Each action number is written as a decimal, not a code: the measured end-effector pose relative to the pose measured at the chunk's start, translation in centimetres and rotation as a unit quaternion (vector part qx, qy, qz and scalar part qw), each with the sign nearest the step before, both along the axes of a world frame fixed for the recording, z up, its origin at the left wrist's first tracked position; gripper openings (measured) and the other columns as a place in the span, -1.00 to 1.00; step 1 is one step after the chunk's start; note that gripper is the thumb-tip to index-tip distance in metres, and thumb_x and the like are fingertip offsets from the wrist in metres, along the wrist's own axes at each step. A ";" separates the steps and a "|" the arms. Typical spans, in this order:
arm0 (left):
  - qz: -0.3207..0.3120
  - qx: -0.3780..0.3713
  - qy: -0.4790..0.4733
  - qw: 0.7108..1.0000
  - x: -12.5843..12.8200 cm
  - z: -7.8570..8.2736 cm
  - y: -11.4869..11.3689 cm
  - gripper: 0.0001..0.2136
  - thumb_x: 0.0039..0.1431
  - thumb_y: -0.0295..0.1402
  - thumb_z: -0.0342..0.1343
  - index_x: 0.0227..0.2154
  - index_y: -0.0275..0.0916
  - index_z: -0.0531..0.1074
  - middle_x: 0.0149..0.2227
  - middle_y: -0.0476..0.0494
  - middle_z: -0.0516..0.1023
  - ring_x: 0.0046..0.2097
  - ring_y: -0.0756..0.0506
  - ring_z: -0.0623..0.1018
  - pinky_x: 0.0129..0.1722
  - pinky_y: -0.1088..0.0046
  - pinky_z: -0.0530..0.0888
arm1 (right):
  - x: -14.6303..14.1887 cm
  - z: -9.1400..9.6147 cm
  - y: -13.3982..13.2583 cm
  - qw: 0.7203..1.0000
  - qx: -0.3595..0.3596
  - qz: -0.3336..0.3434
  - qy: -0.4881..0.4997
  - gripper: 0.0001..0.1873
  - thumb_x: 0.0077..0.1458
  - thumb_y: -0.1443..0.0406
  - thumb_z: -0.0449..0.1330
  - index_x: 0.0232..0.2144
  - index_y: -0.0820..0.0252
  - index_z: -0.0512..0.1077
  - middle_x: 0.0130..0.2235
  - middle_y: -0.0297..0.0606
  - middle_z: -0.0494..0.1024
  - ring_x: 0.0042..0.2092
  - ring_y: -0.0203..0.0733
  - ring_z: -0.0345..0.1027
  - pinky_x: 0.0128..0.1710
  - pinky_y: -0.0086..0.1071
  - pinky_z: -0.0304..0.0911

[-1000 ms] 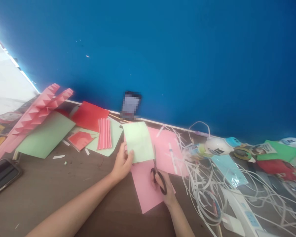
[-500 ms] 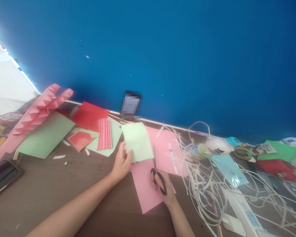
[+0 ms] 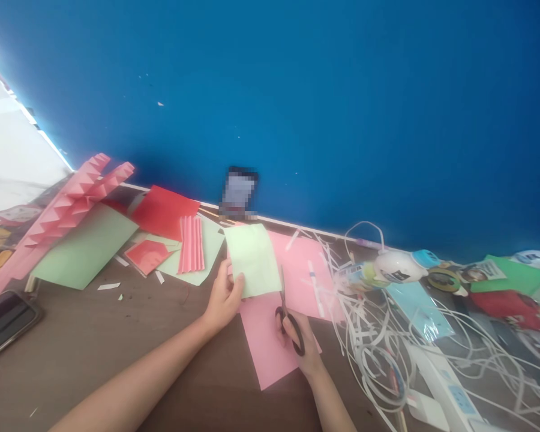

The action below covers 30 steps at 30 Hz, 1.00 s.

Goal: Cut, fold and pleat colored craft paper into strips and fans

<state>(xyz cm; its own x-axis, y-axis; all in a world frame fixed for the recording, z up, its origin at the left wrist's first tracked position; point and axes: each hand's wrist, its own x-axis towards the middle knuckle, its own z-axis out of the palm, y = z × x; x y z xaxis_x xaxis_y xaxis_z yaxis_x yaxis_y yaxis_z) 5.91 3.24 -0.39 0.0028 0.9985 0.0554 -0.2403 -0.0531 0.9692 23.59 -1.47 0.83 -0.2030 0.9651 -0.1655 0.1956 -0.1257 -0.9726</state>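
Note:
A light green sheet of paper (image 3: 254, 261) is pinched at its lower left by my left hand (image 3: 225, 295), thumb in front and fingers behind. My right hand (image 3: 299, 339) is closed around the black handles of a pair of scissors (image 3: 283, 294). The blades point upward, close beside the green sheet's right edge; whether they touch it I cannot tell. Under both hands lie a pink sheet of paper (image 3: 263, 354) and, farther back, another pink sheet (image 3: 299, 270) with a white-barrelled pen (image 3: 315, 288) on it.
Left stand pleated pink paper strips (image 3: 67, 204), green paper (image 3: 85, 246), red paper (image 3: 162, 210) and a phone (image 3: 9, 324). On the right are tangled white cables (image 3: 378, 366), a power strip (image 3: 450, 384) and a white glue bottle (image 3: 398, 265). A blue wall (image 3: 297, 108) rises behind.
The green sheet has shifted very slightly right with my left hand. The scissors and my right hand stay almost where they were.

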 end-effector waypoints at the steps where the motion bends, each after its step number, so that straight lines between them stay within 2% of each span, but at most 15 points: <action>1: 0.000 0.000 0.001 1.000 0.0 0.0 0.0 -0.72 0.17 -0.25 -0.11 -0.07 -0.18 0.13 -0.30 -0.09 0.41 -0.48 0.06 0.38 -0.49 0.55 0.35 | 0.0 0.1 0.0 1.000 0.000 0.000 0.000 -0.58 0.08 0.03 0.00 -0.62 0.20 0.20 -0.67 -0.41 0.19 -0.62 -0.37 0.06 -0.58 -0.42 -0.04; 11: 0.005 0.005 0.007 1.000 -0.1 0.1 0.1 -0.72 0.18 -0.26 -0.11 -0.06 -0.19 0.13 -0.30 -0.08 0.42 -0.50 0.08 0.36 -0.45 0.54 0.36 | 0.0 -0.1 0.0 1.000 -0.003 -0.003 -0.003 -0.58 0.08 0.02 -0.01 -0.62 0.20 0.20 -0.68 -0.42 0.19 -0.62 -0.38 0.06 -0.58 -0.42 -0.05; 15: 0.005 0.008 0.003 1.000 -0.1 0.1 0.1 -0.72 0.18 -0.27 -0.11 -0.06 -0.19 0.13 -0.28 -0.09 0.42 -0.45 0.06 0.40 -0.41 0.53 0.38 | 0.1 -0.3 0.0 1.000 -0.007 -0.007 -0.006 -0.57 0.08 0.01 -0.01 -0.63 0.20 0.19 -0.68 -0.42 0.19 -0.63 -0.38 0.06 -0.58 -0.42 -0.04; 20: 0.007 0.000 0.005 1.000 -0.1 0.2 0.0 -0.71 0.17 -0.24 -0.10 -0.07 -0.20 0.14 -0.27 -0.12 0.41 -0.41 0.02 0.42 -0.45 0.52 0.39 | 0.1 -0.2 0.0 1.000 -0.010 -0.007 -0.014 -0.56 0.08 0.00 -0.02 -0.63 0.20 0.19 -0.69 -0.42 0.19 -0.63 -0.37 0.05 -0.59 -0.42 -0.05; 25: -0.002 -0.009 0.003 1.000 -0.1 0.2 0.1 -0.70 0.17 -0.24 -0.11 -0.06 -0.19 0.13 -0.37 -0.06 0.41 -0.48 0.04 0.39 -0.52 0.54 0.36 | 0.0 0.0 0.0 1.000 -0.011 -0.010 -0.024 -0.55 0.08 0.00 -0.02 -0.64 0.20 0.20 -0.70 -0.42 0.18 -0.64 -0.38 0.05 -0.59 -0.42 -0.06; 30: -0.004 -0.006 -0.010 1.000 -0.1 0.1 0.1 -0.71 0.17 -0.24 -0.10 -0.06 -0.19 0.12 -0.36 -0.06 0.41 -0.48 0.05 0.39 -0.50 0.54 0.36 | 0.0 -0.2 0.1 0.999 -0.019 -0.014 -0.027 -0.54 0.05 -0.02 0.00 -0.65 0.20 0.18 -0.70 -0.43 0.18 -0.65 -0.40 0.04 -0.61 -0.44 -0.09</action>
<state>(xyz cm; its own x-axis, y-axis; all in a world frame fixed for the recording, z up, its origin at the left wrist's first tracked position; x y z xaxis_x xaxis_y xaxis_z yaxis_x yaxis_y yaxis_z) 5.81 3.34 -0.26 0.0089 0.9990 0.0432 -0.2591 -0.0395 0.9650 23.57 -1.40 0.66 -0.1663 0.9630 -0.2120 0.2427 -0.1684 -0.9554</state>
